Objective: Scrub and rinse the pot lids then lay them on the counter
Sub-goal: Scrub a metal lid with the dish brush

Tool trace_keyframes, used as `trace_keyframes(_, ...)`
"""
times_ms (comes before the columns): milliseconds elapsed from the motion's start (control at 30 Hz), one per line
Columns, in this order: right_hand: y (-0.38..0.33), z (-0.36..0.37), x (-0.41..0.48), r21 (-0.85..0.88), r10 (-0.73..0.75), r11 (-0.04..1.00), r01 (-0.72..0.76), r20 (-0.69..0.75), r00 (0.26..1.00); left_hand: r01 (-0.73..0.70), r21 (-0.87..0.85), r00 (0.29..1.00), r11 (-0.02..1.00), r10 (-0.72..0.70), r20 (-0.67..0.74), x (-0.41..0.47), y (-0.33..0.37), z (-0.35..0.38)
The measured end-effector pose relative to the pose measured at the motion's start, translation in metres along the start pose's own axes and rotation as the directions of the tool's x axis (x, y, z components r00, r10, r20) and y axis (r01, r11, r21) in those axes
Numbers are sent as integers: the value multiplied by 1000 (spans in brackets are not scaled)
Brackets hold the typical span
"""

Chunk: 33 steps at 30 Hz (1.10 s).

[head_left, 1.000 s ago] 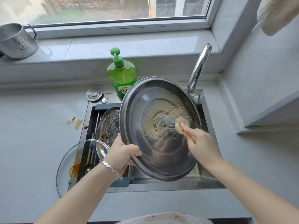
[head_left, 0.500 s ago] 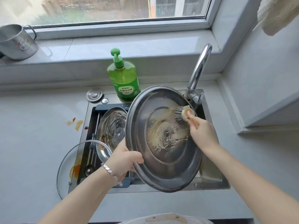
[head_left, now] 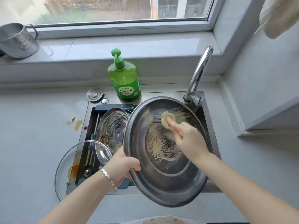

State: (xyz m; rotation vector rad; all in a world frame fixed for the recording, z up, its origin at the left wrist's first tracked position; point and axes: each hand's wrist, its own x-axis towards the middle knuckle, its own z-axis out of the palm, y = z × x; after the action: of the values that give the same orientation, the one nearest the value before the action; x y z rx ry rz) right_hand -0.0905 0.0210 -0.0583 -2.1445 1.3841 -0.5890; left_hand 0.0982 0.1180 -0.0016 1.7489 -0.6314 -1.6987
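The right hand (head_left: pixel 189 139) is closed round the handle of a brush (head_left: pixel 168 121), with one finger stretched toward its round pale head. The hand and brush are blurred, so the exact grip is hard to read. The bristles press on the far part of the hollow inner face of the big steel lid (head_left: pixel 169 180), where yellowish suds are smeared. The left hand (head_left: pixel 123 165), a bracelet (head_left: pixel 108 177) at its wrist, grips the lid's left rim, fingers curled behind it and thumb on the inside. It holds the lid tilted over the sink (head_left: pixel 210 120).

This looks like the scrubbing step on the first of three lids, with no rinsing begun: no water runs from the tap (head_left: pixel 199 73) just beyond the lid's far edge. Next, the suds have to be worked over the rest of the face. Then the right hand must probably put the brush down to open the tap while the left turns the lid under the stream.

A smaller steel lid (head_left: pixel 113 131), spotted with reddish grease, lies in the sink's left half just beside the big one. A glass lid (head_left: pixel 68 167) with an orange smear rests half on the counter (head_left: pixel 32 135) and half over the sink's near left corner. A green soap bottle (head_left: pixel 123 80) stands behind the sink, and sauce spots (head_left: pixel 76 124) mark the counter to its left.
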Motion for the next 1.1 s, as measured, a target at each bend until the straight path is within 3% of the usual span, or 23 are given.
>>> trace_keyframes(67,20,-8,17,4,241,970,-242,-100,965,-32,75,999,997,31,7,-1,2,0)
trace_keyframes(100,22,-8,17,21,278,961,-277,-115,954,-46,108,999,993,46,4,0,3,1)
trace_keyframes(133,14,-5,12,35,235,972,-233,-91,968,-53,126,999,991,53,-3,0,5,3)
trace_keyframes(233,-16,9,-15,78,-76,994,75,22,997,-45,82,998,996,48,-31,0,7,0)
trace_keyframes(267,-10,5,-13,49,-79,996,78,12,997,-46,67,998,997,49,-40,-1,6,-2)
trace_keyframes(367,26,-12,14,24,279,960,-279,-124,952,-78,67,996,995,82,-46,-4,5,-6)
trace_keyframes(400,31,-12,14,2,305,951,-308,-139,942,-91,76,994,993,95,-51,-4,5,-5)
trace_keyframes(533,13,2,-14,-45,11,999,-9,33,999,-88,95,995,992,92,-46,-5,5,-7)
trace_keyframes(667,52,-15,2,-132,301,942,-309,-80,950,-89,98,995,991,93,-33,-7,3,-12)
trace_keyframes(800,32,6,-29,-146,85,986,-76,54,995,-94,87,992,992,100,-73,-4,0,-15)
trace_keyframes(933,59,1,-19,-182,308,933,-311,-50,950,-106,93,988,990,115,-100,-5,1,-18)
trace_keyframes(1033,36,13,-30,-145,132,982,-125,43,990,-115,85,987,990,123,-101,-4,1,-18)
trace_keyframes(1100,41,12,-27,-131,131,983,-127,27,991,-106,44,989,993,110,-99,-3,-1,-20)
